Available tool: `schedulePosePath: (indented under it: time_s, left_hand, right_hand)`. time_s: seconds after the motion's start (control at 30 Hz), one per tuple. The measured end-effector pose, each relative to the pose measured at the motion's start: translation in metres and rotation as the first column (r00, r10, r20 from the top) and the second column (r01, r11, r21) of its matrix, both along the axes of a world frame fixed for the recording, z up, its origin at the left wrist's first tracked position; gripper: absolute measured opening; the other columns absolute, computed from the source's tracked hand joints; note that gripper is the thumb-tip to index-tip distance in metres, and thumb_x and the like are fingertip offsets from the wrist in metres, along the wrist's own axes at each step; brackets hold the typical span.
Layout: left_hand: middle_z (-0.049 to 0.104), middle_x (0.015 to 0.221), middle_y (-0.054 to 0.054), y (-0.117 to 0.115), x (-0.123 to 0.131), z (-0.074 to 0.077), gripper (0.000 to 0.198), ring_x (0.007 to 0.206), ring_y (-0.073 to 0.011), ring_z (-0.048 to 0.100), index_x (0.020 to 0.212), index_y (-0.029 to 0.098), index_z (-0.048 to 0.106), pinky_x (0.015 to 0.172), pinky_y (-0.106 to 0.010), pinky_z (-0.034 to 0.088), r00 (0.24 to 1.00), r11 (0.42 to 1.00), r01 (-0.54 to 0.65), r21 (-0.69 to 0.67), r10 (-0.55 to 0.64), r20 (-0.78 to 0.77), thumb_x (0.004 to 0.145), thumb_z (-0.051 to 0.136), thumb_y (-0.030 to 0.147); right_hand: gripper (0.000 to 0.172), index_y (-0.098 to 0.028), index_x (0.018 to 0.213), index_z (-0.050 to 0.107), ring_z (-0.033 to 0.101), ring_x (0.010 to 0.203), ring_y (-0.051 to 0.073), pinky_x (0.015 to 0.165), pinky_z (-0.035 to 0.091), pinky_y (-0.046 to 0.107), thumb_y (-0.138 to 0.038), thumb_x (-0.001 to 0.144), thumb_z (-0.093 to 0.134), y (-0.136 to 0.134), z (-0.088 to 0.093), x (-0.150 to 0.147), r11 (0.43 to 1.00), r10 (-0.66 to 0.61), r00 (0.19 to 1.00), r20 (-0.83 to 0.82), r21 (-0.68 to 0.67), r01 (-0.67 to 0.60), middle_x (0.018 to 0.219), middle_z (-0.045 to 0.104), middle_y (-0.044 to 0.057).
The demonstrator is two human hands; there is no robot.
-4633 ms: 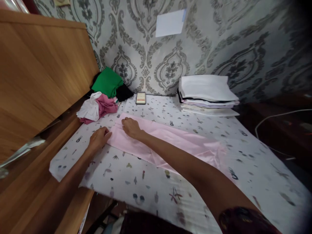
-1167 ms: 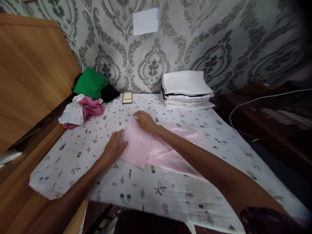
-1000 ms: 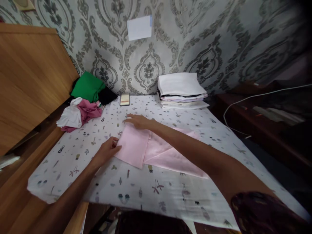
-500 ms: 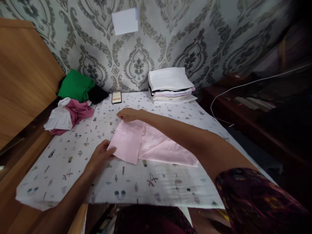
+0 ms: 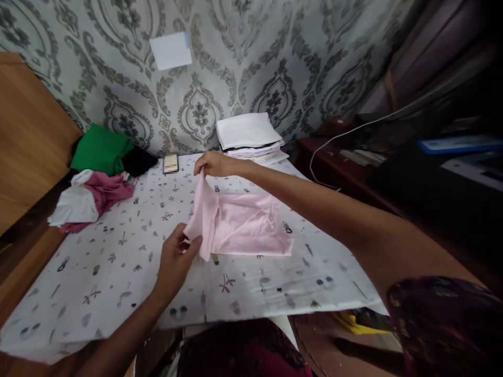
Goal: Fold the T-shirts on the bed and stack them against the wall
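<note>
We make out almost no readable writing: the small flat card [image 5: 170, 163] lying near the wall has a pale face with a reddish band, but its marks are too small to read, and the white paper sheet [image 5: 170, 50] stuck on the wallpaper [image 5: 283, 57] looks blank from here. The printed cover [image 5: 118, 262] on the table carries only little scattered pictures, no words we can tell. On it lies the pink cloth [image 5: 247, 230], partly folded in the middle of the table, its left end lifted off the surface. Our right hand [image 5: 214, 164] is closed in a pinch on the cloth's upper corner and holds it up above the table, the arm stretched across from the right. Our left hand [image 5: 175, 260] has thumb and fingers shut on the lower corner of the same raised end, just above the cover. Behind the right hand, against the wall, stands a stack of folded cloths [image 5: 247, 133], mostly white with a dark layer between. At the far left corner a green cloth [image 5: 100, 150] and a black cloth [image 5: 139, 159] lie bunched, with a white and magenta heap [image 5: 88, 196] just in front of them. A wooden panel [image 5: 27, 136] rises on the left. The wall bears grey damask wallpaper. To the right a dark wooden shelf [image 5: 334, 162] sits lower, with a white cable [image 5: 353, 131] trailing over it.
</note>
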State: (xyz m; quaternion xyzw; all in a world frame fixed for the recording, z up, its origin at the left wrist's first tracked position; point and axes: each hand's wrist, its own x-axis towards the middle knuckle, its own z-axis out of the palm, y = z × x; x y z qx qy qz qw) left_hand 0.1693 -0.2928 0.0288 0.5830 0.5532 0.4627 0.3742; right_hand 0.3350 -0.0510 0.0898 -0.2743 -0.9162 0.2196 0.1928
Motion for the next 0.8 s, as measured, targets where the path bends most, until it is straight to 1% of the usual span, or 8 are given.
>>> schedulePosePath:
  time_s: [0.1,0.2,0.33,0.4,0.47,0.63,0.73,0.8]
  left_hand:
    - [0.052,0.073,0.002,0.002,0.028,0.008,0.014,0.069,-0.0142,0.051,0.078,0.021,0.052,0.063,-0.025,0.042,0.957,0.974,0.163,0.155,-0.117,-0.266,0.088,0.055,0.031]
    - [0.055,0.077,0.000,0.005,0.057,0.003,0.010,0.072,-0.0162,0.052,0.080,0.022,0.051,0.066,-0.028,0.041,0.842,0.908,0.348,0.232,-0.194,-0.503,0.090,0.049,0.021]
    - [0.062,0.090,-0.005,0.008,0.092,-0.009,0.012,0.084,-0.0218,0.057,0.091,0.021,0.055,0.076,-0.036,0.044,0.572,0.814,0.562,0.150,-0.251,-0.781,0.089,0.047,0.013]
    - [0.064,0.095,-0.007,0.009,0.106,-0.014,0.014,0.089,-0.0237,0.058,0.095,0.021,0.057,0.079,-0.039,0.045,0.439,0.790,0.609,0.073,-0.260,-0.860,0.089,0.048,0.012]
    - [0.064,0.097,-0.007,0.009,0.117,-0.017,0.015,0.091,-0.0245,0.058,0.098,0.021,0.057,0.081,-0.040,0.046,0.356,0.775,0.631,0.022,-0.265,-0.896,0.090,0.048,0.012]
    - [0.065,0.100,-0.008,0.009,0.135,-0.025,0.018,0.093,-0.0249,0.059,0.102,0.020,0.058,0.082,-0.040,0.048,0.275,0.747,0.665,-0.029,-0.280,-0.920,0.091,0.046,0.011]
    - [0.065,0.102,-0.009,0.006,0.138,-0.026,0.017,0.094,-0.0246,0.060,0.102,0.019,0.058,0.081,-0.039,0.049,0.257,0.733,0.678,-0.060,-0.313,-0.914,0.092,0.046,0.012]
    - [0.066,0.100,-0.008,0.006,0.135,-0.020,0.013,0.092,-0.0234,0.062,0.101,0.019,0.058,0.078,-0.036,0.050,0.287,0.710,0.700,-0.076,-0.377,-0.880,0.094,0.047,0.016]
  right_hand:
    - [0.028,-0.012,0.091,0.075,0.063,0.079,0.014,0.072,0.047,0.025,-0.006,0.082,0.049,-0.017,0.005,0.049,0.992,-0.093,0.991,-0.099,-0.091,0.084,0.090,0.073,0.007]
    - [0.022,-0.013,0.088,0.074,0.060,0.078,0.015,0.070,0.047,0.027,-0.029,0.087,0.059,-0.038,-0.002,0.097,0.963,-0.228,0.957,-0.181,-0.188,0.194,0.087,0.072,0.007]
    - [0.022,-0.014,0.086,0.073,0.053,0.068,0.013,0.063,0.042,0.026,-0.032,0.074,0.069,-0.058,-0.032,0.147,0.927,-0.343,0.911,-0.227,-0.238,0.290,0.077,0.067,0.002]
    - [0.020,-0.015,0.084,0.072,0.050,0.063,0.011,0.059,0.040,0.025,-0.027,0.069,0.069,-0.064,-0.050,0.164,0.902,-0.403,0.883,-0.242,-0.266,0.339,0.071,0.064,0.000]
    - [0.018,-0.015,0.082,0.072,0.046,0.059,0.010,0.057,0.037,0.024,-0.024,0.067,0.066,-0.067,-0.065,0.176,0.881,-0.450,0.853,-0.264,-0.284,0.377,0.066,0.061,-0.002]
    - [0.021,-0.015,0.083,0.072,0.041,0.051,0.008,0.051,0.034,0.022,-0.018,0.067,0.059,-0.070,-0.092,0.186,0.849,-0.512,0.813,-0.278,-0.308,0.429,0.060,0.058,-0.005]
    - [0.026,-0.016,0.089,0.073,0.048,0.051,0.010,0.052,0.038,0.022,-0.015,0.070,0.055,-0.073,-0.103,0.187,0.813,-0.565,0.794,-0.222,-0.312,0.491,0.062,0.061,-0.004]
    - [0.029,-0.017,0.090,0.074,0.056,0.057,0.012,0.058,0.045,0.024,-0.011,0.070,0.054,-0.078,-0.108,0.189,0.796,-0.594,0.782,-0.189,-0.280,0.537,0.066,0.065,-0.002]
